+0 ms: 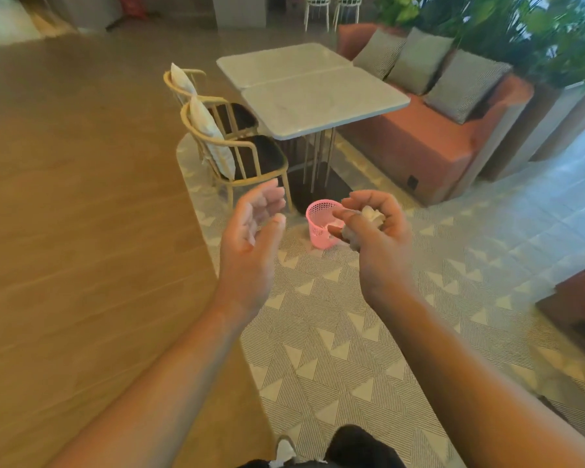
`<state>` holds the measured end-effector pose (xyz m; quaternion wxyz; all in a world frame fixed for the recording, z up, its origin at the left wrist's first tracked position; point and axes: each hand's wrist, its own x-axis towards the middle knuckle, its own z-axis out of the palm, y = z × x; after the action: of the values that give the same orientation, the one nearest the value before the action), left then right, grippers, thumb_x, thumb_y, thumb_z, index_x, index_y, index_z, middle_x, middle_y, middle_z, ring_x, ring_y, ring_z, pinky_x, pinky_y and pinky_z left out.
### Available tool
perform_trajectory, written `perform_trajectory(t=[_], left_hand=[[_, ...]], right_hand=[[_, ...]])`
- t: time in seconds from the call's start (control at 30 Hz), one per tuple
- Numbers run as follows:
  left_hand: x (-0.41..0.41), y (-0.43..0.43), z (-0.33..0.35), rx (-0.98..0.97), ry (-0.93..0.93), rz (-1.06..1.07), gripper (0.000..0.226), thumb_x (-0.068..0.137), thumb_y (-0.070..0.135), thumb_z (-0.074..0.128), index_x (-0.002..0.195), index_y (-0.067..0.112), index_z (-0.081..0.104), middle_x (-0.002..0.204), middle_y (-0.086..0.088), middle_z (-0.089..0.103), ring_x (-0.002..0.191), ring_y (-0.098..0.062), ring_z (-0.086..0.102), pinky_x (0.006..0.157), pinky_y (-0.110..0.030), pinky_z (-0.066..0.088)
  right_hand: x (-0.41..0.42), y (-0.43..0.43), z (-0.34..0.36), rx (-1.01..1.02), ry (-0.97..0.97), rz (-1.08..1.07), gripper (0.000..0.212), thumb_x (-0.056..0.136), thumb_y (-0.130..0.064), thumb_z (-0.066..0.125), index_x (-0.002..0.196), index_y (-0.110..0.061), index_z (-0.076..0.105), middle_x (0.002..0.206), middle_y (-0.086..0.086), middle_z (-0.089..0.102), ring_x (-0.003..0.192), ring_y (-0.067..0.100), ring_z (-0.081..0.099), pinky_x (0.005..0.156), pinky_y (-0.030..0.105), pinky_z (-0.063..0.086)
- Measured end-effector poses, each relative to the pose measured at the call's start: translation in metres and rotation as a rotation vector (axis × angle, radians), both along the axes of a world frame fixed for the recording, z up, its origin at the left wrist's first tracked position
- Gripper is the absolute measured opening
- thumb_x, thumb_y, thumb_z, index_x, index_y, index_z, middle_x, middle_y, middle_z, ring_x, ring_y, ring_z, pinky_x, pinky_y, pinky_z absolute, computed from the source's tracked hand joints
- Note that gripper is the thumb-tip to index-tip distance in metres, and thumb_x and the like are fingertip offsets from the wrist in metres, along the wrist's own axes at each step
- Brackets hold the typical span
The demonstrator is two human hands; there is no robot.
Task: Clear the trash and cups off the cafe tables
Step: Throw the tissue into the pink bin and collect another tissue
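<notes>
My right hand (375,231) is curled around crumpled white tissue (372,214), palm up. To its left, my left hand (254,224) is held up with fingers apart and nothing in it. A small pink mesh waste basket (320,224) stands on the patterned floor between and just beyond both hands, partly hidden by my right fingers. Something white shows inside it. Beyond the basket stand two white marble-top cafe tables (318,92), pushed together, with bare tops.
Two rattan chairs (237,153) with white cushions sit left of the tables. A salmon-coloured sofa (429,143) with grey pillows runs along the right, plants behind it. Wooden floor spreads to the left, patterned tile underfoot.
</notes>
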<state>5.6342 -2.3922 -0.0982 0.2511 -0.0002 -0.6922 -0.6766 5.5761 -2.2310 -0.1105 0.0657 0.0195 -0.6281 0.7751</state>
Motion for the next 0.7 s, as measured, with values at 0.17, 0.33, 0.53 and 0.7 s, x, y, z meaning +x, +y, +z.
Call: perform_trajectory(t=[0.17,0.33,0.53,0.7], left_hand=[[-0.095,-0.024,-0.009,0.0,-0.018,-0.037,0.039,0.097,0.032,0.057,0.135,0.025,0.06,0.137,0.001,0.067,0.128,-0.018,0.064,0.111,-0.057,0.049],[-0.204,-0.029,-0.028,0.017,-0.055,-0.082,0.036,0.099,0.026,0.057,0.134,0.031,0.06,0.137,0.003,0.067,0.129,-0.015,0.063,0.113,-0.056,0.049],[-0.352,-0.033,-0.043,0.033,-0.087,-0.074,0.035,0.1,0.017,0.055,0.133,0.029,0.06,0.138,-0.002,0.065,0.128,-0.015,0.064,0.112,-0.055,0.049],[-0.472,-0.04,-0.038,0.028,-0.089,-0.078,0.034,0.101,0.016,0.056,0.133,0.026,0.06,0.136,0.001,0.066,0.127,-0.014,0.064,0.111,-0.052,0.051]], right_hand=[[-0.093,-0.012,-0.009,0.009,-0.024,-0.078,0.014,0.087,-0.015,0.076,0.097,-0.024,0.073,0.107,0.004,0.074,0.109,0.033,0.073,0.09,0.062,0.062],[-0.199,-0.017,-0.027,-0.04,-0.028,-0.089,0.017,0.086,-0.012,0.076,0.096,-0.026,0.074,0.101,-0.002,0.074,0.111,0.037,0.072,0.088,0.06,0.063],[-0.352,-0.031,-0.043,-0.077,-0.064,-0.056,0.027,0.089,0.002,0.072,0.094,-0.025,0.074,0.098,0.003,0.071,0.097,0.025,0.077,0.082,0.044,0.065],[-0.468,-0.039,-0.04,-0.086,-0.085,-0.038,0.019,0.083,-0.008,0.073,0.095,-0.023,0.073,0.098,0.005,0.07,0.099,0.026,0.074,0.08,0.04,0.065]])
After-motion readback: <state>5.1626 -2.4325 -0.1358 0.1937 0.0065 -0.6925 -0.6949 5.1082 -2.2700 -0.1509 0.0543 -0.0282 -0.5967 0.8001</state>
